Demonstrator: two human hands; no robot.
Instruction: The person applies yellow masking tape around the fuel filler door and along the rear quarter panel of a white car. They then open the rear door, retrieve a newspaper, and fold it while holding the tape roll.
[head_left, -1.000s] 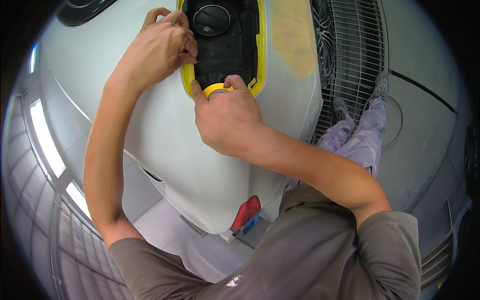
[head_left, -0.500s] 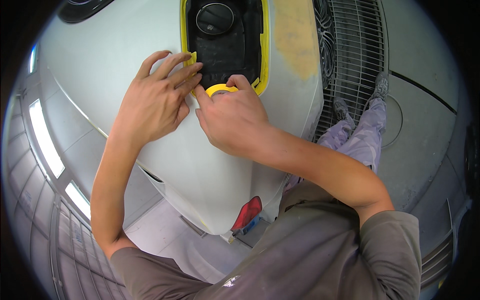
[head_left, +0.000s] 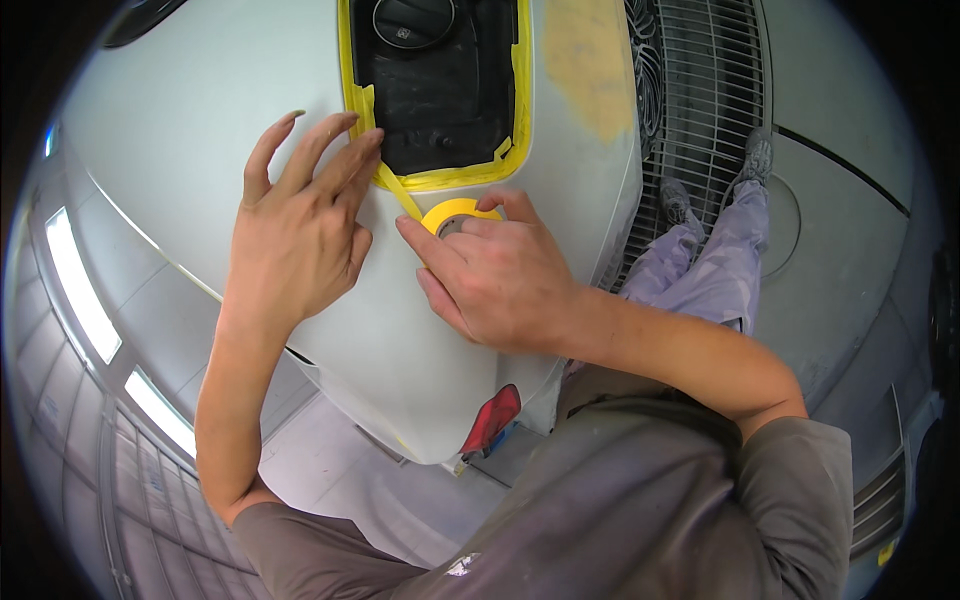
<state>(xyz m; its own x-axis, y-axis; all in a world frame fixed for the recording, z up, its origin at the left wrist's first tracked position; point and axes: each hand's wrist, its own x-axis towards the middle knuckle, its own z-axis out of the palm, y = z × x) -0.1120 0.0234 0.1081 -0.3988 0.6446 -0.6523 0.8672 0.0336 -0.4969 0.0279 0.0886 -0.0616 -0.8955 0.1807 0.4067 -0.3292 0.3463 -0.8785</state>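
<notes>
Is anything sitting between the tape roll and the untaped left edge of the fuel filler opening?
Nothing separate does. The right hand holds the yellow tape roll, and a strip of tape runs from it up to the opening's lower left corner. Only the left hand's fingers rest on the panel beside that corner, over the strip's upper end.

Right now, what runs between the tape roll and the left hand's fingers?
In the head view, a strip of yellow tape stretches from the tape roll in the right hand up to the left hand's fingers, over the pale car panel.
</notes>
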